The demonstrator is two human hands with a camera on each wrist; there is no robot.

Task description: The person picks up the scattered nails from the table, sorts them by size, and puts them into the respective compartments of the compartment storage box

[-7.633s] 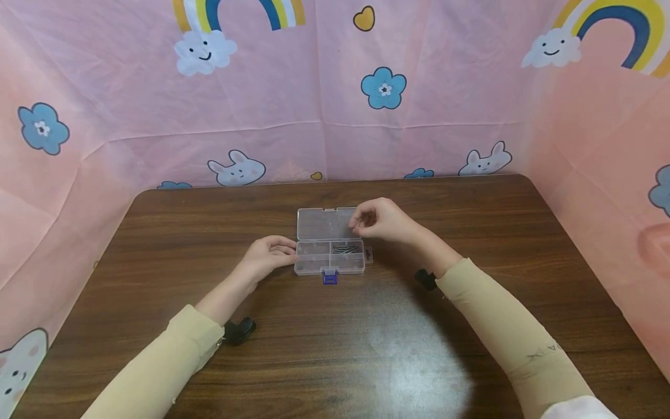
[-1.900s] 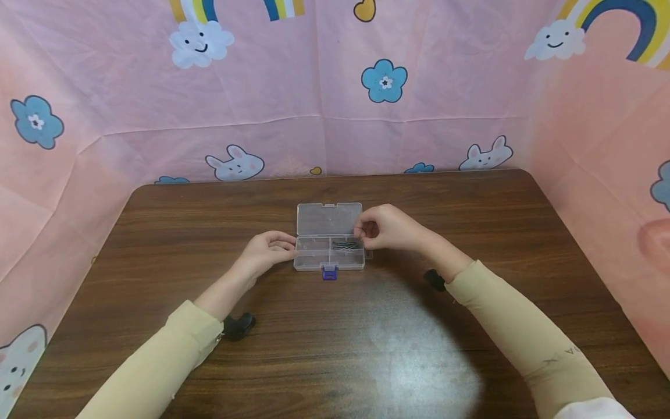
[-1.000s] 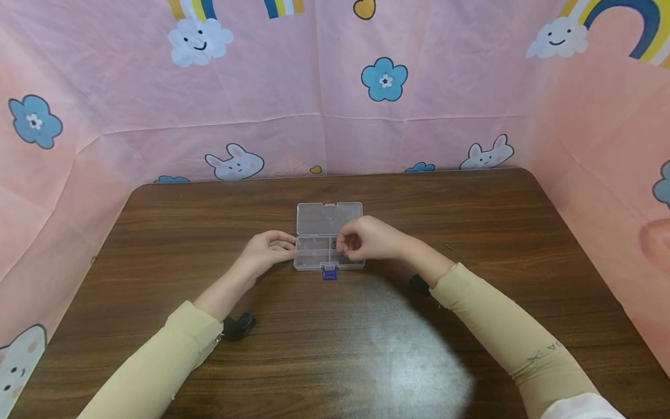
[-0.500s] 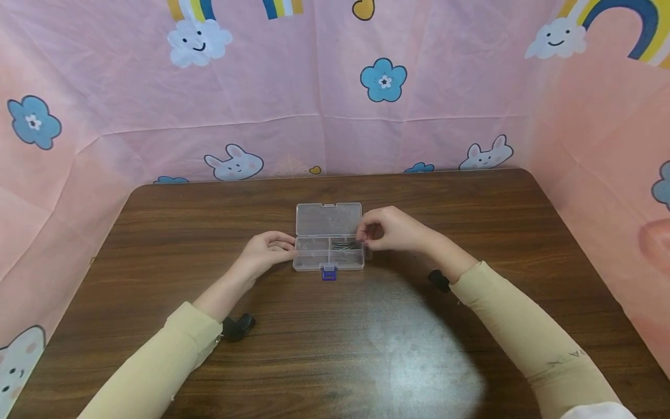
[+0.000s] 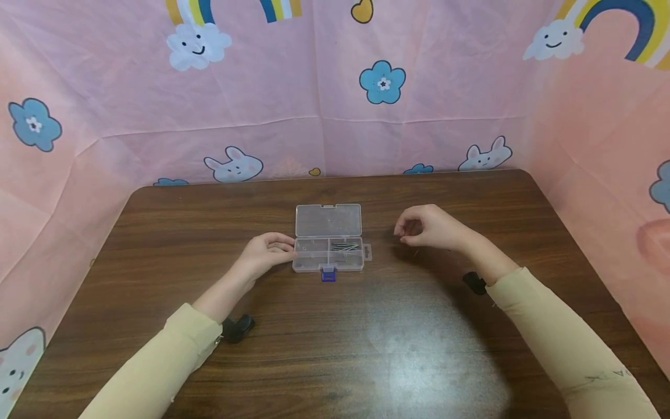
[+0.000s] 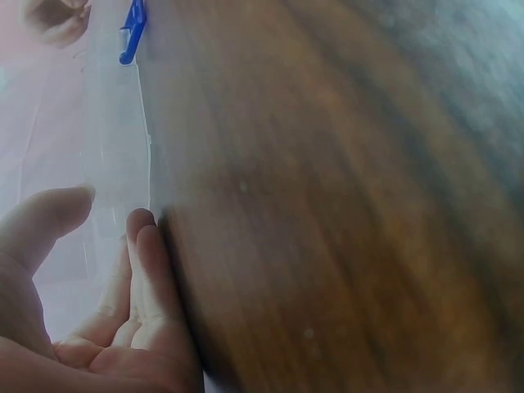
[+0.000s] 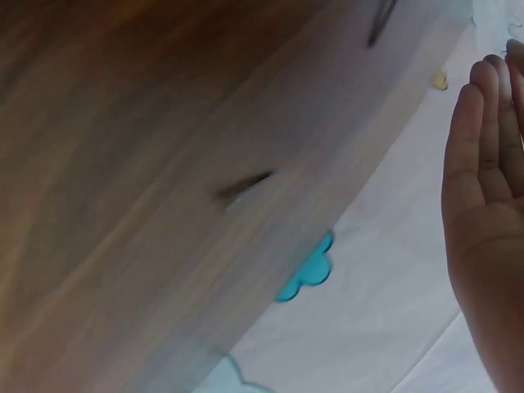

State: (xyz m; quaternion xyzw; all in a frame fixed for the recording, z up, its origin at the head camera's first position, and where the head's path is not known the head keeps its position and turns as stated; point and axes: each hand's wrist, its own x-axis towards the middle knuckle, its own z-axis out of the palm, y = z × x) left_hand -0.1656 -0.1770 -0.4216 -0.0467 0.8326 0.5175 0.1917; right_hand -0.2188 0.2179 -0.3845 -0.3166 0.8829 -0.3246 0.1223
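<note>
A clear plastic compartment box [image 5: 312,262] with a blue latch [image 5: 328,275] lies on the table, its lid [image 5: 328,221] folded back. Several thin metal nails [image 5: 345,247] lie in its back right compartment. My left hand [image 5: 266,255] holds the box's left end, thumb and fingers on its edge; the left wrist view shows this thumb [image 6: 57,217] close up. To the right of the box and apart from it, my right hand [image 5: 431,228] hovers low over the table with bent fingers. Nothing shows in its grasp. The right wrist view has a loose nail [image 7: 250,184] on the table.
Another thin dark piece [image 7: 382,20] lies at the top of the right wrist view. The wooden table [image 5: 335,349] ends at a pink patterned cloth [image 5: 335,99] behind and on both sides. A clear hanging tab [image 5: 367,252] sticks out from the box's right end.
My right hand dips over the right compartments about a second ago, then withdraws rightward to the bare tabletop. My left hand and the box stay nearly still.
</note>
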